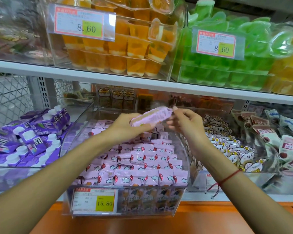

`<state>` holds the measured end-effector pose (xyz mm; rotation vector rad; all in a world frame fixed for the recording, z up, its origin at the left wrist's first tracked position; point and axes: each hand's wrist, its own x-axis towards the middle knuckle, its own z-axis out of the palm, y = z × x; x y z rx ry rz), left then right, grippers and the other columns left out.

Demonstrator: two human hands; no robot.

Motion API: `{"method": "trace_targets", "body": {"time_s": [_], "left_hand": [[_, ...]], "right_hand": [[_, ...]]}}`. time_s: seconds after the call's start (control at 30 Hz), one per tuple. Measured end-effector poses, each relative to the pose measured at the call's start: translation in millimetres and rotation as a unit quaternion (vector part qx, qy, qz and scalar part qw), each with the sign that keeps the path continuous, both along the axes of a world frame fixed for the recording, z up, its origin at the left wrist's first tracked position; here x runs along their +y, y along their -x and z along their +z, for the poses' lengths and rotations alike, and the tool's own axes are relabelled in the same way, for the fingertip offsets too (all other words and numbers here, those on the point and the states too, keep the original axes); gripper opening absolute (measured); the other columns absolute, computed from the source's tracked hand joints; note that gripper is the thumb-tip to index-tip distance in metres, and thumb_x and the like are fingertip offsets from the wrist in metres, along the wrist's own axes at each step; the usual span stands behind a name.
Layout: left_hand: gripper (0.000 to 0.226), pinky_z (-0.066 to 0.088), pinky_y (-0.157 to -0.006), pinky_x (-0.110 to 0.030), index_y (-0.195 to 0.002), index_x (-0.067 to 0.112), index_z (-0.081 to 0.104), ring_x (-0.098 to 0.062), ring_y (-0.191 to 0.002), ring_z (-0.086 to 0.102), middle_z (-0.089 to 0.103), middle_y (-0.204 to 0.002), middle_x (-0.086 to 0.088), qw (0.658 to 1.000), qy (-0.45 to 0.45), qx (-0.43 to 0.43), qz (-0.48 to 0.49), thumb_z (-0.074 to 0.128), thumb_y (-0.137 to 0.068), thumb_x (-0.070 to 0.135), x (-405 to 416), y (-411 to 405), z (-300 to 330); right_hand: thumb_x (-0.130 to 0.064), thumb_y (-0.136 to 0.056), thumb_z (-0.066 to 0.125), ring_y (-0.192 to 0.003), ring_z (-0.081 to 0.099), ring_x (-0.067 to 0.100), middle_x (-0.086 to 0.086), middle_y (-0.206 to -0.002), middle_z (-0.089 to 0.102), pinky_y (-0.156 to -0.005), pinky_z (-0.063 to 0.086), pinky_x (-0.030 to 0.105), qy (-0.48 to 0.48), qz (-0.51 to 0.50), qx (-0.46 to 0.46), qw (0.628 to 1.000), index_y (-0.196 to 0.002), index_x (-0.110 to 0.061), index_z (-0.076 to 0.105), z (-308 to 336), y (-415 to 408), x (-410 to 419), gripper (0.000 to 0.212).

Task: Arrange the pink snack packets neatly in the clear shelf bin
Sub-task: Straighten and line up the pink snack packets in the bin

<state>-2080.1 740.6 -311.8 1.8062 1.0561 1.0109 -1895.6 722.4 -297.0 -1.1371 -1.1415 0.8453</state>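
A clear shelf bin (68, 196) in the middle of the lower shelf holds several rows of pink snack packets (139, 164), stacked in overlapping layers. Above the back of the bin my left hand (125, 127) grips a small bundle of pink packets (150, 117) from below. My right hand (184, 122) pinches the right end of that bundle with thumb and fingertips. The bundle is tilted, its right end higher. A price label (94, 201) reading 15.80 is on the bin's front.
A bin of purple drink pouches (29, 137) stands to the left, and bins of white cartoon packets (230, 149) and brown-white packets (274, 135) to the right. The upper shelf (142, 83) carries orange jelly cups (125, 53) and green jelly cups (227, 65) just above my hands.
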Motion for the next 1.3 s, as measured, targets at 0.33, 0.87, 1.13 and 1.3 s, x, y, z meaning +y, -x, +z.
{"method": "trace_targets", "body": {"time_s": [0.33,0.87,1.13,1.3], "left_hand": [[0.038,0.024,-0.039,-0.015,-0.090,0.019,0.065,-0.005,-0.047,0.039,0.054,-0.065,0.006,0.934,0.320,-0.112,-0.114,0.067,-0.073,0.053,-2,4,12],[0.041,0.047,-0.066,-0.028,-0.088,0.024,0.071,-0.006,-0.074,0.067,0.073,-0.075,0.005,0.994,-0.020,-0.014,0.102,0.062,-0.075,0.063,-9,-12,15],[0.048,0.046,-0.096,-0.030,-0.135,0.026,0.044,-0.007,-0.113,0.054,0.055,-0.129,0.005,0.995,-0.045,0.085,-0.017,0.049,-0.092,0.045,4,-4,-14],[0.044,0.037,-0.105,-0.037,-0.144,0.034,0.033,-0.022,-0.128,0.044,0.039,-0.148,0.001,0.930,-0.091,0.355,-0.029,0.034,-0.100,0.040,15,0,-28]], "right_hand": [[-0.024,-0.093,0.057,-0.125,0.036,0.012,-0.015,-0.121,0.049,-0.105,0.027,0.033,-0.144,0.057,-0.399,0.904,-0.133,-0.030,0.049,-3,3,-11,0.041],[-0.028,-0.086,0.065,-0.106,0.046,0.019,0.000,-0.113,0.056,-0.092,0.039,0.037,-0.188,-0.020,-0.465,0.865,-0.134,-0.028,0.049,-8,2,-8,0.051],[-0.023,-0.083,0.071,-0.073,0.062,0.004,-0.008,-0.081,0.063,-0.070,0.049,0.030,-0.169,-0.071,-0.346,0.920,-0.107,-0.015,0.046,-6,-4,-1,0.034],[-0.017,-0.089,0.064,-0.075,0.067,0.018,0.003,-0.083,0.065,-0.068,0.054,0.046,-0.067,-0.037,-0.301,0.951,-0.109,-0.016,0.026,-11,-3,11,0.042]]}}
